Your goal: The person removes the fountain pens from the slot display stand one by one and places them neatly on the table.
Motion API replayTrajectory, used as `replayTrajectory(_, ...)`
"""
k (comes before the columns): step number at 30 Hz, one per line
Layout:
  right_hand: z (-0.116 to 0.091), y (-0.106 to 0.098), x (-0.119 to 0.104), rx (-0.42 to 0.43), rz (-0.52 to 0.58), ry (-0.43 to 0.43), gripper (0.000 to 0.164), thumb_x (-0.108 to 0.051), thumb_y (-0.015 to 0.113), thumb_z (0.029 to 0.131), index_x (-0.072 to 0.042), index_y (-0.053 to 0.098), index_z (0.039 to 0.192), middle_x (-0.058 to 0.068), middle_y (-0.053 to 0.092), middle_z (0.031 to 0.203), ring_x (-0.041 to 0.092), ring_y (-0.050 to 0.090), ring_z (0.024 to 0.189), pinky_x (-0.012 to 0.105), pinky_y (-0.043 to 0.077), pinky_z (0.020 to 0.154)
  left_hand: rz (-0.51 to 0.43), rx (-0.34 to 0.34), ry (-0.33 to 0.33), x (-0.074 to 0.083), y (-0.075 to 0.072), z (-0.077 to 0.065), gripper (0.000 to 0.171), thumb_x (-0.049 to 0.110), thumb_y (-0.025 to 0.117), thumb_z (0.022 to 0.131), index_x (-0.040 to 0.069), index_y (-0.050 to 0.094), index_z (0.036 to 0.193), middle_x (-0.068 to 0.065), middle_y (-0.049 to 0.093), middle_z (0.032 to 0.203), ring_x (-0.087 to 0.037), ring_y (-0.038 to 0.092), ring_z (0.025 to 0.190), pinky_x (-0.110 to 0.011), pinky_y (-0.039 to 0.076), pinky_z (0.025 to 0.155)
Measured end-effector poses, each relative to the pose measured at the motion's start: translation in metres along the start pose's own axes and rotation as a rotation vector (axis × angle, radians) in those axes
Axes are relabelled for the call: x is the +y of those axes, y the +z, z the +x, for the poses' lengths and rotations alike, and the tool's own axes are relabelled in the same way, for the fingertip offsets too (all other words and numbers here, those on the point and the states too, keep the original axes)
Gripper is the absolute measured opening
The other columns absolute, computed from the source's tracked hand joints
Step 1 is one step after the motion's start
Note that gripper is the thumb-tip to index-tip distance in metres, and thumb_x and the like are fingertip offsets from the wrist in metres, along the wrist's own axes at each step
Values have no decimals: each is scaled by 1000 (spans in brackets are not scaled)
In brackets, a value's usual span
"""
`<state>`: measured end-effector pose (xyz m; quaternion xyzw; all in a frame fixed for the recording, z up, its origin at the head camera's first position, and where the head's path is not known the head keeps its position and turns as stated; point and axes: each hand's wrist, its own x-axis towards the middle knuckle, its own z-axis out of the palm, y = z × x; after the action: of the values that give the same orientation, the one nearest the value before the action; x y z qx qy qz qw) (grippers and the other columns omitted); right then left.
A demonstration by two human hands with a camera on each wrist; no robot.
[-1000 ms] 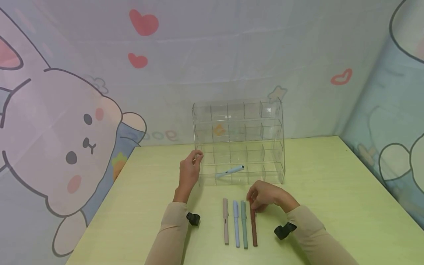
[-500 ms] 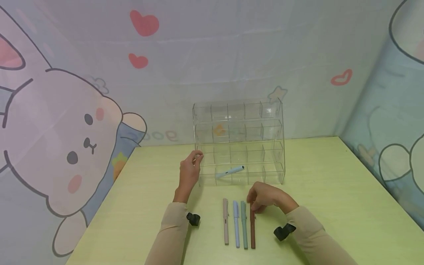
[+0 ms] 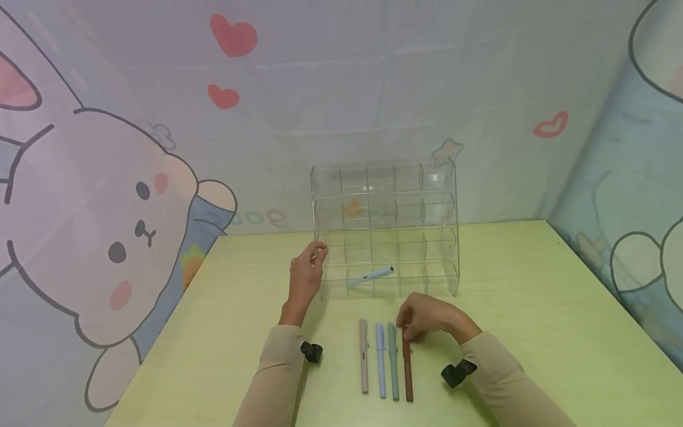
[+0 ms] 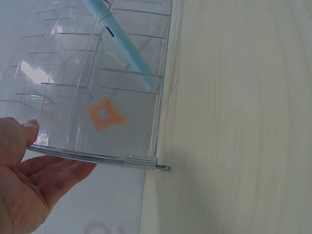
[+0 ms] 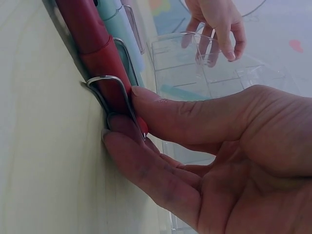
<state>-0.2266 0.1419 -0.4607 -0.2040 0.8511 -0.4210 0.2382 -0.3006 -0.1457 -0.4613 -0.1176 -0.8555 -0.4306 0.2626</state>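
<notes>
My left hand grips the left side panel of a clear acrylic pen rack, thumb on one face and fingers behind it, as the left wrist view shows. A light blue pen leans to the right in the rack's bottom row. With thumb and fingers, my right hand pinches the clip end of a dark red pen. Its wire clip is plain in the right wrist view. Left of it lie a green pen, a pale blue pen and a beige pen, roughly parallel.
The rack stands on a pale yellow-green table, close to its back edge. Behind it hangs a printed cloth backdrop with hearts and a cartoon rabbit. More printed cloth closes off the right side.
The lower end of the dark red pen has shifted slightly left and toward me, bringing it more in line with the green pen. My left hand keeps its place on the rack.
</notes>
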Motion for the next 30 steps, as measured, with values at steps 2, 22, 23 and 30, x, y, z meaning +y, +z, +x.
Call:
replayTrajectory(2,0,0,0,-3,3,2,23,17,74,77,6,73,98,12,69,88,22,71,72,37,57,65,0,-1,-4,0,0,0,17,26,57,104,15,67,110,-16,68,87,-39,71,96,-36,46,53)
replayTrajectory(22,-10,-25,-11,169,23,-63,35,-8,68,96,10,59,124,11,63,97,28,66,81,39,56,71,-18,4,-10,-1,1,1,13,23,58,104,15,67,108,-11,63,79,-38,73,84,-30,38,46)
replayTrajectory(23,-10,-25,-12,176,25,-64,35,-8,68,96,9,59,125,11,62,97,28,66,82,39,56,71,-15,2,-11,-1,1,1,13,23,58,104,15,67,108,-11,63,79,-36,73,80,-29,37,46)
replayTrajectory(30,-9,-28,-12,258,-1,-108,36,-9,66,97,8,57,128,12,60,102,29,65,87,39,56,72,-4,-9,-14,0,0,1,15,24,58,104,14,67,110,-13,61,77,-24,66,60,-28,34,43)
